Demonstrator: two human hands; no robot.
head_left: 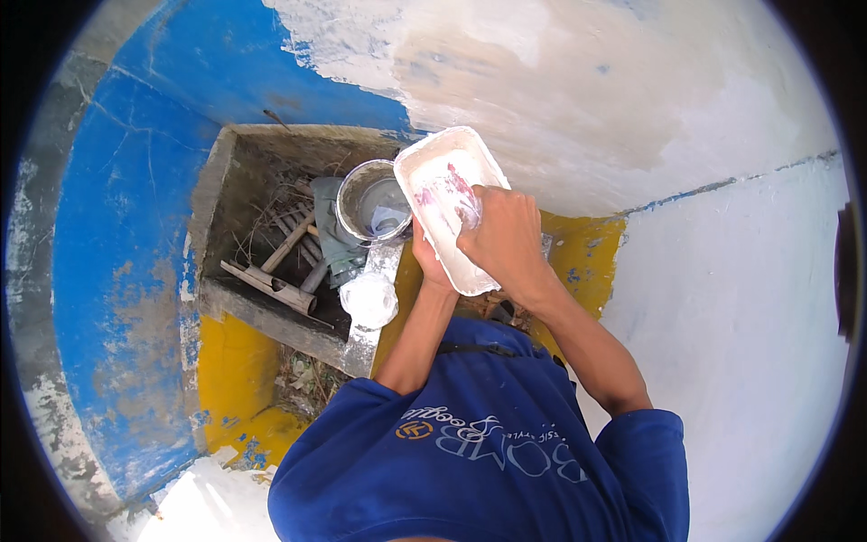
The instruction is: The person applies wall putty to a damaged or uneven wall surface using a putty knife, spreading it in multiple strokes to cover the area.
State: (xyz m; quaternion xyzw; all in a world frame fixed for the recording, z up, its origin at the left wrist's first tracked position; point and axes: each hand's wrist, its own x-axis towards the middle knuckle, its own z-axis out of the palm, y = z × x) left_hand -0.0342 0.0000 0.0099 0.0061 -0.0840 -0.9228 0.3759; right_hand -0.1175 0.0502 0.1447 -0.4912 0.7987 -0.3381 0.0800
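A white rectangular plastic tub (429, 167), smeared with white, is held up in front of my chest. My left hand (432, 257) grips its left side from below, the fingers mostly hidden behind the tub. Over its right side reaches my right hand (506, 237), closed on a small crumpled piece that looks like a see-through plastic wrapper with red-purple marks (466, 203). White stuff with pinkish smears lies inside the tub. Just left of it stands a round bucket (345, 217) with a paint-crusted rim and greyish liquid in it.
A white-coated round container (368, 301) sits on a narrow white-splashed ledge (364, 348). Left of it, a concrete box (217, 181) holds bamboo pieces (287, 244), dry twigs and a grey-green cloth or sack (336, 244). Blue (117, 208), yellow and whitish walls surround me.
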